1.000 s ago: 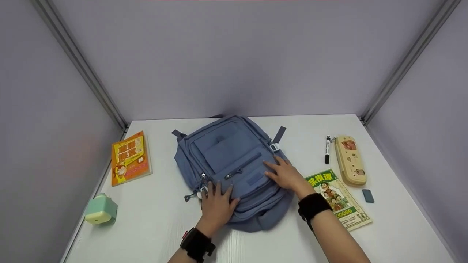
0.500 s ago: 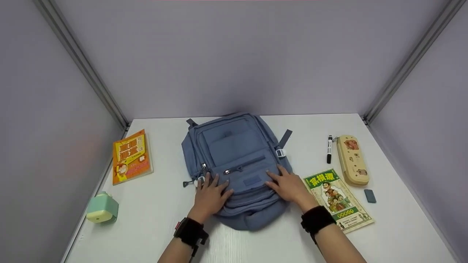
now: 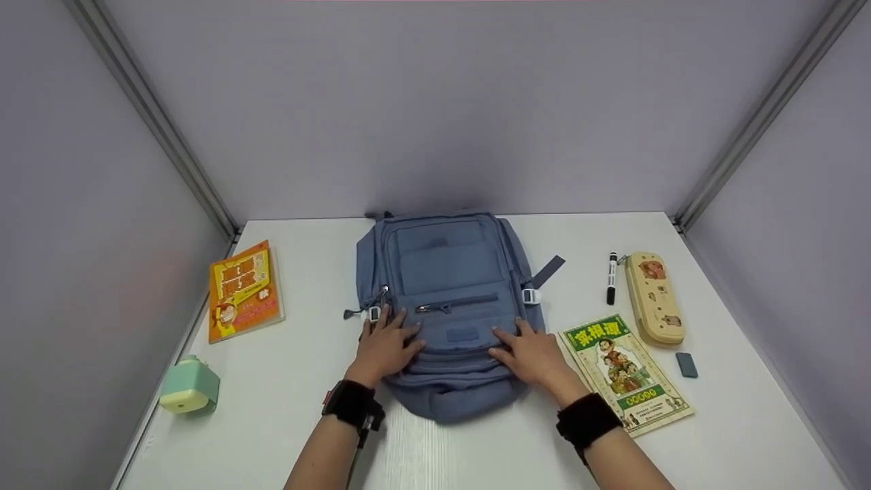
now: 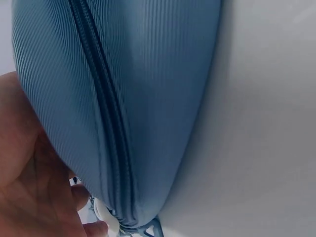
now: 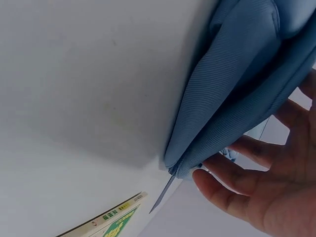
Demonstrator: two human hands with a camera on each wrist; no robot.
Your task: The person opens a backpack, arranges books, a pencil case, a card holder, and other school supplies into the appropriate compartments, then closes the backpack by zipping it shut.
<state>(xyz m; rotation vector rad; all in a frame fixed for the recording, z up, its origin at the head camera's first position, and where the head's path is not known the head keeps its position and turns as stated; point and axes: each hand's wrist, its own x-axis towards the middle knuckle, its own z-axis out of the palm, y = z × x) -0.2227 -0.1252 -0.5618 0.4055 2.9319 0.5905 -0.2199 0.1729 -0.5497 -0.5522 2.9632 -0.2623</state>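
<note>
A blue backpack [image 3: 449, 272] lies front side up at the middle of the white table, its top toward the back wall. My left hand [image 3: 384, 348] rests with spread fingers on its lower left side, near a white buckle [image 3: 373, 314]. On the lower right side, my right hand [image 3: 534, 354] touches the fabric with fingers spread. The left wrist view shows the left hand [image 4: 34, 168] against the bag beside a zipper seam [image 4: 106, 98]. From the right wrist, the right hand's [image 5: 276, 173] fingers lie along the bag's edge.
At the left are an orange book [image 3: 245, 292] and a green and cream box-shaped item [image 3: 190, 386]. To the right lie a green-titled book [image 3: 626, 374], a black and white marker [image 3: 611, 279], a cream pencil case [image 3: 654, 298] and a small dark-blue block [image 3: 686, 365]. Walls enclose the back and sides.
The backpack has turned clockwise from a slant to nearly straight, its top shifting right. Both hands have stayed on it, the left moving slightly left and up, the right slightly down.
</note>
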